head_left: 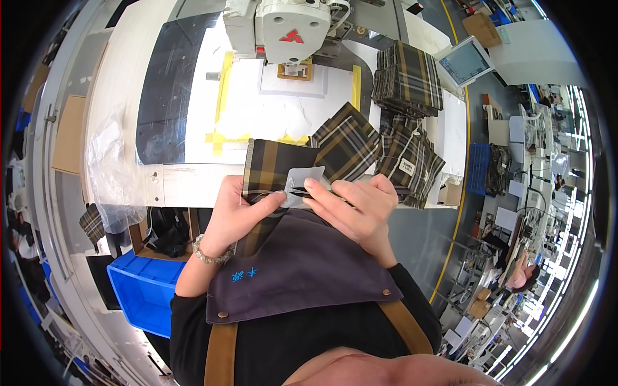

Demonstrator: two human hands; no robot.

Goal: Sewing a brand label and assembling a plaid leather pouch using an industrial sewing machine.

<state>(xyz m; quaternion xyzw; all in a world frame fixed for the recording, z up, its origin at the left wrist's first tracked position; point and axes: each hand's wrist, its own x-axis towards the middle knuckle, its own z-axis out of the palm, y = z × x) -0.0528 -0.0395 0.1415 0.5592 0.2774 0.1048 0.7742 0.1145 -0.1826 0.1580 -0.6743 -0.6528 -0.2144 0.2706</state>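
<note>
A piece of brown-and-black plaid fabric (273, 161) hangs from my left hand (239, 215), its thumb pressed on the front and the fingers behind. On the fabric's right side lies a small pale grey label-like patch (305, 175), between my two hands. My right hand (360, 209) is closed around a slim dark pointed tool (297, 191), whose tips touch the patch's lower part; the palm hides most of it. Just beyond my right hand, more plaid pieces (347, 145) lie on the table, one bearing a white label (407, 167).
Ahead stands a white sewing machine head (290, 29) over a yellow-taped plate (222, 96). A plaid stack (409, 77) and a tilted screen (465, 62) are at the right. Clear plastic (112, 174) hangs off the left table edge, above a blue crate (151, 289).
</note>
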